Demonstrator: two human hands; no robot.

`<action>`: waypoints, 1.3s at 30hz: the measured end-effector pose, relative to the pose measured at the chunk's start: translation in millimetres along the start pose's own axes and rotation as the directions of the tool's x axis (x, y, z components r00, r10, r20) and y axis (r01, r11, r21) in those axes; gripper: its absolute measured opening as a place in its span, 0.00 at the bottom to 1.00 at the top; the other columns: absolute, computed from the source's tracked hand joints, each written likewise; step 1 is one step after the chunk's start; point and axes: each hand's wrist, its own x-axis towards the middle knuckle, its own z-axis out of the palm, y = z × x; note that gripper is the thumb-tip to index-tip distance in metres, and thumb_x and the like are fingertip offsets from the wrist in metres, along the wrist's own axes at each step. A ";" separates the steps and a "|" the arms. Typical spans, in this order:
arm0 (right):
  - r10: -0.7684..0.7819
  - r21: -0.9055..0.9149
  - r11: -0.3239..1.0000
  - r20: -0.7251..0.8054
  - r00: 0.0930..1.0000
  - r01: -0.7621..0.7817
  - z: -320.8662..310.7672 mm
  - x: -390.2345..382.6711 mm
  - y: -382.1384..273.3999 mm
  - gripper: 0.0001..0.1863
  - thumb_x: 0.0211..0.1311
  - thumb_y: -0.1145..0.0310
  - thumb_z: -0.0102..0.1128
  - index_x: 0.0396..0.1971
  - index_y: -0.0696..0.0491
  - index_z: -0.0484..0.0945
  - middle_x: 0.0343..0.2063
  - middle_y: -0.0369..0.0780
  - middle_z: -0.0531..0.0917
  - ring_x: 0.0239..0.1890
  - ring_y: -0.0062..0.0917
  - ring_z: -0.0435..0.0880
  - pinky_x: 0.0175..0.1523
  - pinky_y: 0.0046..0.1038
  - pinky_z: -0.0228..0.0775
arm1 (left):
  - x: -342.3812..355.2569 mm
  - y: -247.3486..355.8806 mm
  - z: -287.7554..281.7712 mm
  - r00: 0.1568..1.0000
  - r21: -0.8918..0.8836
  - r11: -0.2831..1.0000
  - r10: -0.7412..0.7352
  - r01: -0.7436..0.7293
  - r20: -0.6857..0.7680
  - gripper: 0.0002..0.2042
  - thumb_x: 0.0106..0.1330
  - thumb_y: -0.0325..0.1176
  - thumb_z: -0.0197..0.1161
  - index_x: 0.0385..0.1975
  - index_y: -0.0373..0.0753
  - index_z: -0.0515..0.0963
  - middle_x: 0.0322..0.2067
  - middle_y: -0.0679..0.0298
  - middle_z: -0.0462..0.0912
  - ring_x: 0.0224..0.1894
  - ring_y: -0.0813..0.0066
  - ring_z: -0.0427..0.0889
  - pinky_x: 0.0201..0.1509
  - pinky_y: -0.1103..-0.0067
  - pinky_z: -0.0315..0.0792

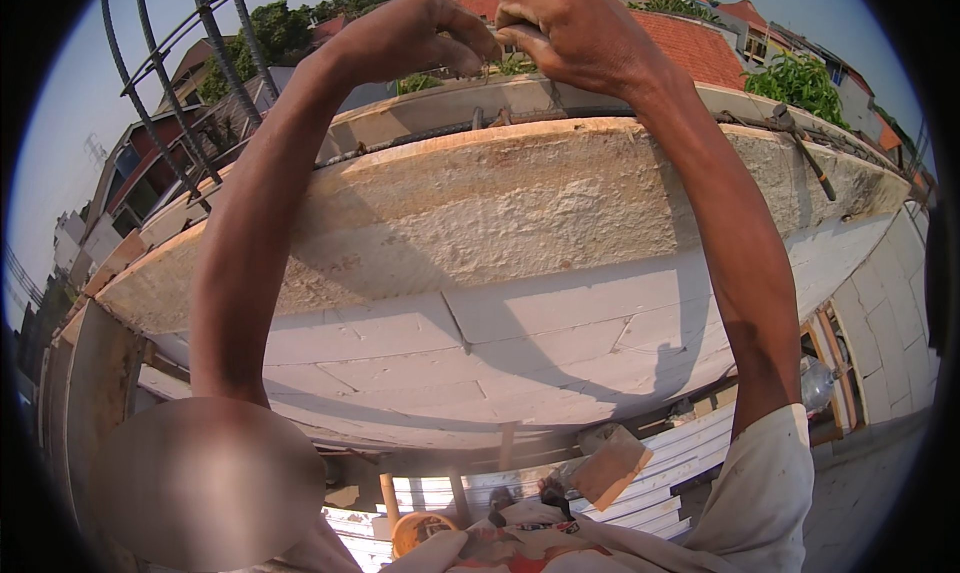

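Note:
Both arms reach up over the top of a concrete beam on a white block wall. My left hand has its fingers curled beside my right hand, whose fingers are closed. What they hold is too small to make out; a thin wire seems to hang below the fingertips. Steel bar lies along the beam top beneath them. A hammer-like tool with a dark handle rests at the beam's right.
Upright rebar stands at the left. Rooftops and trees lie beyond. Below are white slatted boards, an orange bucket, a cardboard piece and a plastic bottle. A block wall is at the right.

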 end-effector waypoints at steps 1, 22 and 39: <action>-0.007 -0.028 1.000 0.013 1.000 0.007 1.5 1.3 0.8 0.28 0.77 0.52 0.54 0.25 0.61 0.87 0.24 0.55 0.87 0.27 0.48 0.89 0.36 0.48 0.79 | -0.4 1.1 1.9 1.000 -0.013 1.000 -0.013 0.013 0.009 0.11 0.71 0.31 0.72 0.50 0.39 0.91 0.45 0.59 0.94 0.46 0.69 0.92 0.58 0.65 0.86; 0.115 0.132 0.983 0.088 0.990 -0.126 -92.6 -69.7 -88.4 0.21 0.77 0.54 0.65 0.36 0.60 0.88 0.26 0.50 0.87 0.31 0.42 0.89 0.41 0.47 0.77 | -45.4 66.3 -16.2 0.936 0.104 0.934 -0.348 0.342 0.044 0.40 0.68 0.71 0.67 0.56 0.33 0.86 0.48 0.49 0.90 0.55 0.50 0.89 0.61 0.58 0.82; 0.075 0.441 0.892 -0.351 0.934 0.094 -32.9 -107.9 -99.5 0.14 0.54 0.59 0.82 0.31 0.52 0.87 0.25 0.40 0.88 0.27 0.38 0.88 0.34 0.40 0.77 | -65.7 79.7 16.6 0.891 0.199 0.914 -0.394 0.354 0.225 0.67 0.37 0.84 0.76 0.56 0.16 0.77 0.50 0.35 0.83 0.60 0.42 0.84 0.64 0.55 0.81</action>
